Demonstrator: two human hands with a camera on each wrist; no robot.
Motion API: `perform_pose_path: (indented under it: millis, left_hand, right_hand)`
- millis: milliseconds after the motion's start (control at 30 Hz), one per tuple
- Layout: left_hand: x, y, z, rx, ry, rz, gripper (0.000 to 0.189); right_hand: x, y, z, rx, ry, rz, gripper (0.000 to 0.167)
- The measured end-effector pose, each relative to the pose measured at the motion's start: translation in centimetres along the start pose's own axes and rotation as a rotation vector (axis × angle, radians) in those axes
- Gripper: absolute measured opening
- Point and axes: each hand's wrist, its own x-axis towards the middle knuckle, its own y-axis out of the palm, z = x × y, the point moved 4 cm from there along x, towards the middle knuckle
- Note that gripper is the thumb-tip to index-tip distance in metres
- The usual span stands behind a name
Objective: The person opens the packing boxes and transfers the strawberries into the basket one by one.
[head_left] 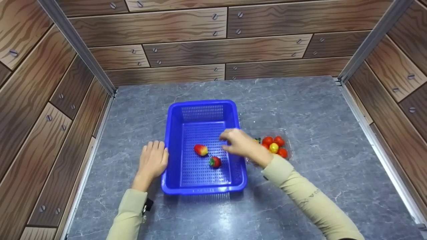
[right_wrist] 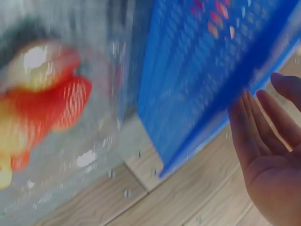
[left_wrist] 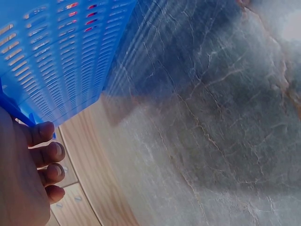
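Note:
A blue plastic basket (head_left: 170, 133) with perforated walls stands on the grey marbled table. Inside lie a small red-and-yellow toy-like fruit (head_left: 200, 150) and a small red fruit with green leaves (head_left: 215, 162). My left hand (head_left: 153, 158) rests against the basket's left rim, its fingers loosely bent in the left wrist view. Over the basket's right side hovers my right hand (head_left: 236, 141), with fingers spread and an empty palm in the right wrist view. Right of the basket, a clear plastic container (head_left: 287, 135) holds several small red and yellow fruits (head_left: 273, 147), partly hidden by my right wrist.
Wood-patterned panels (head_left: 213, 53) close off the back and both sides of the table (head_left: 317, 110). Metal strips (head_left: 377, 143) run along the side edges. The clear container sits close beside the basket's right wall.

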Motion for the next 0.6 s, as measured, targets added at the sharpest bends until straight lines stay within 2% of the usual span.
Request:
perform_pose_path:
  millis: [200, 400, 600]
  left_hand:
    - [-0.2, 0.0, 0.2, 0.008, 0.006, -0.004, 0.024]
    - [-0.3, -0.1, 0.4, 0.008, -0.008, 0.02, 0.025]
    - [0.0, 0.2, 0.1, -0.002, -0.014, 0.035, 0.026]
  right_hand:
    - [-0.9, -3.4, -1.6, 0.05, 0.045, -0.094, 0.018]
    - [-2.3, -5.2, -3.2, 0.051, 0.099, -0.103, 0.019]
    - [-4.2, -6.2, -5.1, 0.023, 0.166, -0.097, 0.019]
